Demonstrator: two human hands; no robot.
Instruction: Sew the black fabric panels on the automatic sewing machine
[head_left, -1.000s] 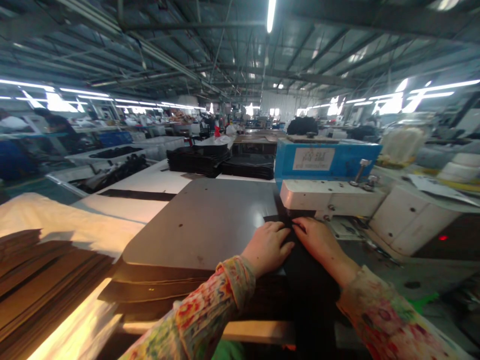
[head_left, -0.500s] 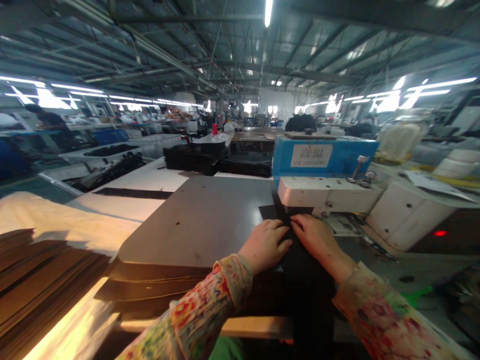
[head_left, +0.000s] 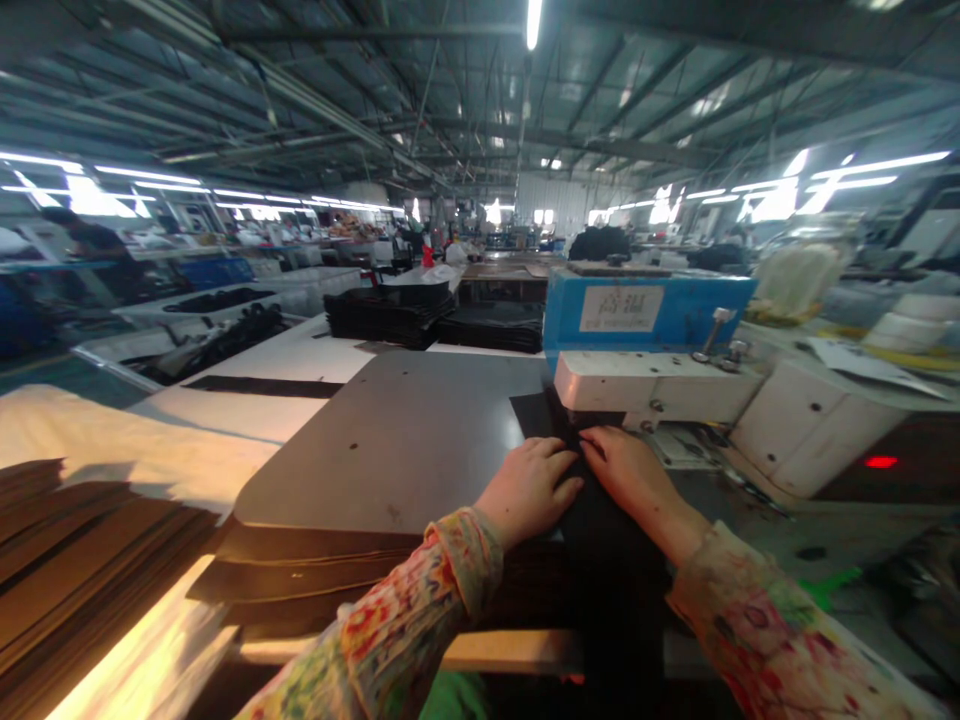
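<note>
A long black sheet of material (head_left: 619, 560) runs from my lap up under the head of a white machine (head_left: 660, 390). Its far corner sticks out to the left of the head, over a grey metal plate (head_left: 405, 440). My left hand (head_left: 531, 490) has its fingers bent together on the sheet's left edge, with the wrist above the plate. Close beside it, my right hand (head_left: 626, 470) pinches the sheet just in front of the head. The fingertips nearly meet. The point where the machine works on the sheet is hidden.
A blue box (head_left: 682, 300) with a label stands behind the machine head. Stacks of black pieces (head_left: 390, 312) lie on the white table beyond the plate. Brown-looking stacked sheets (head_left: 90, 550) are at the left. White thread cones (head_left: 919, 325) stand at the right.
The far corner of the black sheet has slid a little forward and left past the machine head. Both hands keep nearly the same place and hold.
</note>
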